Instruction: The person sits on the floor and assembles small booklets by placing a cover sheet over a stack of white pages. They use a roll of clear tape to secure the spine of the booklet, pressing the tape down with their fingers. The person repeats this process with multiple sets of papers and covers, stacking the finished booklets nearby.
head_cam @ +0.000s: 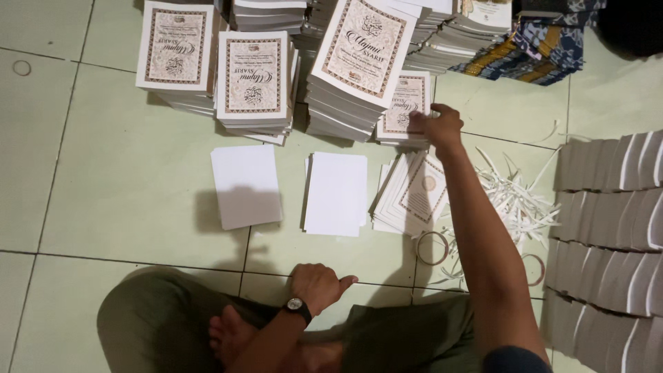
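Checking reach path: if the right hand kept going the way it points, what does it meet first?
The right hand already touches the low stack of printed booklets. Going on up-left, it would likely meet the taller booklet stack next; depth is unclear.

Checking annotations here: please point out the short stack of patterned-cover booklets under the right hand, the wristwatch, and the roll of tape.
Short stack of patterned-cover booklets [402,103]: head view, top cover.
Black-strapped wristwatch [296,304]: head view, dial.
Clear tape roll [432,248]: head view, ring's edge.
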